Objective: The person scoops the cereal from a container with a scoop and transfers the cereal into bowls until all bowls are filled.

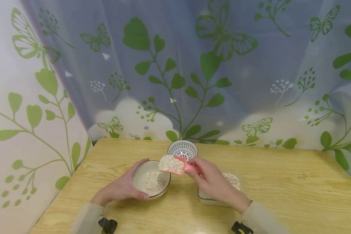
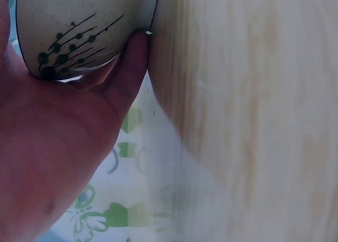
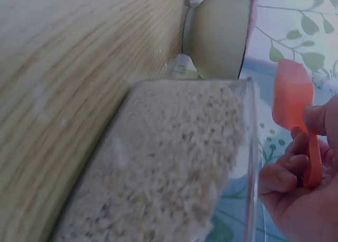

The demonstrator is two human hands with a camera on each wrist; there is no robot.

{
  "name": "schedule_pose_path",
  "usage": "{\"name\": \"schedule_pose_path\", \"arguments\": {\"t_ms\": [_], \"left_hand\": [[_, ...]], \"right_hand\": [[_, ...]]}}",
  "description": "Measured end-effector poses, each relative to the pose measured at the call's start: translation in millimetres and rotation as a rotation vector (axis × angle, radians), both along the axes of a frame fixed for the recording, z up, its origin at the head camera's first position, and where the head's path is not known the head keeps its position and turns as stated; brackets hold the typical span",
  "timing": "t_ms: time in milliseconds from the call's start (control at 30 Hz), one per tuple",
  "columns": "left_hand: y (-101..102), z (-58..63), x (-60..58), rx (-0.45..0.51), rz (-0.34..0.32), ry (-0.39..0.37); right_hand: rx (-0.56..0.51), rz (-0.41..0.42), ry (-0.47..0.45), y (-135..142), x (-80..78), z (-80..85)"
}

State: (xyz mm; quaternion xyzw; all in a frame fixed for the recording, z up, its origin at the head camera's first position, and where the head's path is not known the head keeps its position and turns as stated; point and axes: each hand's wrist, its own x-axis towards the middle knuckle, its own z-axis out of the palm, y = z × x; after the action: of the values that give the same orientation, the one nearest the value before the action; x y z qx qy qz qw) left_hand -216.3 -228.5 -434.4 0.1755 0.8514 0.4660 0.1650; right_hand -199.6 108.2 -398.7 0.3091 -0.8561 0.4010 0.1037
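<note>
My left hand (image 1: 124, 185) grips a cream bowl (image 1: 138, 175) by its left side, thumb at the near rim and fingers around the far side. Inside the bowl lies a small heap of oat flakes (image 1: 154, 184). The left wrist view shows a dark green plant motif on the outside of the bowl (image 2: 63, 49). Between thumb and fingers, my right hand (image 1: 212, 178) holds a pink scoop (image 1: 188, 166) by its handle. Piled oat flakes (image 1: 170, 164) fill the scoop, whose tip reaches over the bowl's right rim. The right wrist view shows the scoop (image 3: 293, 94) from its underside.
Below my right hand stands a clear rectangular container (image 1: 214, 202) of oat flakes, partly hidden by that hand. A blue-and-white patterned bowl (image 1: 182, 147) sits behind the scoop. Everything is on a wooden table (image 1: 292, 191), with a leaf-and-butterfly printed curtain (image 1: 175, 71) behind it.
</note>
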Motion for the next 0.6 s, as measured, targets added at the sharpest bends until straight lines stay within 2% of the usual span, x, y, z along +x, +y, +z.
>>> {"name": "schedule_pose_path", "arguments": {"t_ms": [267, 600], "left_hand": [[0.2, -0.5, 0.0, 0.005, -0.006, 0.009], [0.1, -0.2, 0.0, -0.008, 0.009, 0.001]], "right_hand": [[0.159, -0.023, 0.273, -19.0, 2.0, -2.8], [0.290, -0.015, 0.533, -37.4, 2.6, -7.3]]}}
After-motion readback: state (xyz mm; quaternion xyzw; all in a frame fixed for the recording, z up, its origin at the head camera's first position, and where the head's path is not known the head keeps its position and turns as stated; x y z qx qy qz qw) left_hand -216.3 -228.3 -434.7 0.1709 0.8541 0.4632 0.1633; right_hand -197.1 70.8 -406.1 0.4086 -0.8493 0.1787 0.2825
